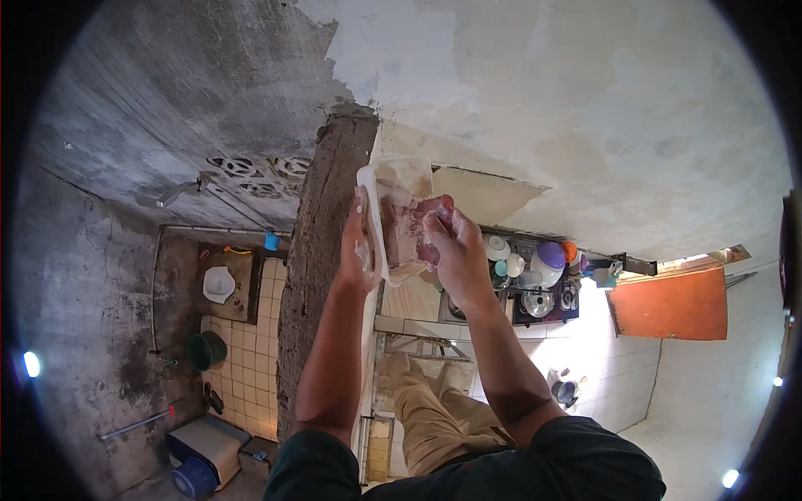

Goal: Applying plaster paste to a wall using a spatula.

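My left hand (359,250) supports a clear, box-shaped plastic container (373,219) from its left side, palm against it and white smears on the fingers. The container is tilted, and wet-looking whitish paste coats its inside. In my right hand (455,255) is a flat red scraper (436,205), pinched between thumb and fingers and pressed at the container's opening. Its far part is smeared or hidden by the paste and container, so its full shape does not show. Both hands are raised in front of the wall.
A rough wall top (322,225) runs beside my left arm. Pale patchy wall (585,92) rises ahead. My feet (397,365) stand high on a support. Below right are a stove (535,309), bowls (547,259) and an orange panel (668,305); below left, a toilet (219,285) and green bucket (206,351).
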### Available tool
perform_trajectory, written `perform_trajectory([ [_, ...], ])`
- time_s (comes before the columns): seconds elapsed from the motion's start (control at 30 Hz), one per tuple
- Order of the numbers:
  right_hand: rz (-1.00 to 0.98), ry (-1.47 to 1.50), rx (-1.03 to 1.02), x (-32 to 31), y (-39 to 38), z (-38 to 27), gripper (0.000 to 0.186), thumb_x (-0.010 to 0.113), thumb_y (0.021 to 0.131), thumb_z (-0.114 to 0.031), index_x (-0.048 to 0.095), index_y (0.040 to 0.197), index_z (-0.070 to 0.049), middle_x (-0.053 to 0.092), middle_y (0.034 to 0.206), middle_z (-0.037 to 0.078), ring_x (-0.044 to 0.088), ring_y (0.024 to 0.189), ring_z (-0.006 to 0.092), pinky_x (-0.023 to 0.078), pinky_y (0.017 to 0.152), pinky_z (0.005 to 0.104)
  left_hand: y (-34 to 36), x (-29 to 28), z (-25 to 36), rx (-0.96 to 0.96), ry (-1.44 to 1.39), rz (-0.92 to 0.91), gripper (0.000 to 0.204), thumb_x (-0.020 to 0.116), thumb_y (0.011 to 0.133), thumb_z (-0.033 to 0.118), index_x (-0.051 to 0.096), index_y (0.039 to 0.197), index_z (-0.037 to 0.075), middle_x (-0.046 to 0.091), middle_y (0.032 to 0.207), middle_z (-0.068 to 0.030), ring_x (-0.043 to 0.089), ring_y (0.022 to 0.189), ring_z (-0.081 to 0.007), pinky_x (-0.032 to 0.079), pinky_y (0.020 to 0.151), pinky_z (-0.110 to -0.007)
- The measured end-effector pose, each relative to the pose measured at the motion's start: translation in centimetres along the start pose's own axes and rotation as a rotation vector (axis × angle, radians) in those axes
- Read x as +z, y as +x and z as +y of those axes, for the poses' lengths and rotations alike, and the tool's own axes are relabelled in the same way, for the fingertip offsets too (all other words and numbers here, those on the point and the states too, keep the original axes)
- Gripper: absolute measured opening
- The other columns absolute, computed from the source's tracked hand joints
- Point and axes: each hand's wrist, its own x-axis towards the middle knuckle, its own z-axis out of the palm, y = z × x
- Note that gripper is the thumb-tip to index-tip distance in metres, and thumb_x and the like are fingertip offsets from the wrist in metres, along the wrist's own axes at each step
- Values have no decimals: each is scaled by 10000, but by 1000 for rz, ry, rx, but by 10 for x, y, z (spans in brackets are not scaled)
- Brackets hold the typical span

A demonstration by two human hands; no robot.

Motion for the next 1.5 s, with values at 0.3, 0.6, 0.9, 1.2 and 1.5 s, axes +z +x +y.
perform_trajectory([
  [0.3,3,948,263,-22,7,21,239,513,952,-156,531,1146,-19,603,1035,48,607,915,147,516,783,293,-1,-1,5,-60,-40,83,524,348,981,449,399,1372,104,528,1265,-74,547,1121,-222,466,946,-401],
  [0.6,330,1121,426,-60,55,106,230,482,942,-108,514,1148,-11,633,1023,115,651,916,225,549,795,339,-5,-8,0,39,23,60,560,356,965,466,372,1396,108,496,1322,-72,523,1173,-228,451,967,-393],
  [0.9,487,978,490,-94,194,118,183,435,913,1,521,1045,95,614,1011,212,647,891,300,567,850,333,-5,-1,0,43,137,-2,586,353,964,502,331,1420,134,423,1384,-77,462,1227,-250,398,1011,-420],
  [1.2,431,864,124,-83,135,28,146,473,865,34,527,945,142,630,864,211,660,806,289,600,734,303,-5,-8,4,-29,81,131,611,370,954,515,317,1428,133,410,1395,-79,444,1248,-256,387,1021,-423],
  [1.5,617,859,442,-44,192,169,100,488,844,39,548,891,104,607,840,167,659,730,264,584,566,284,1,-4,2,-57,-31,126,623,374,949,522,303,1435,137,380,1417,-81,411,1269,-265,359,1037,-434],
])
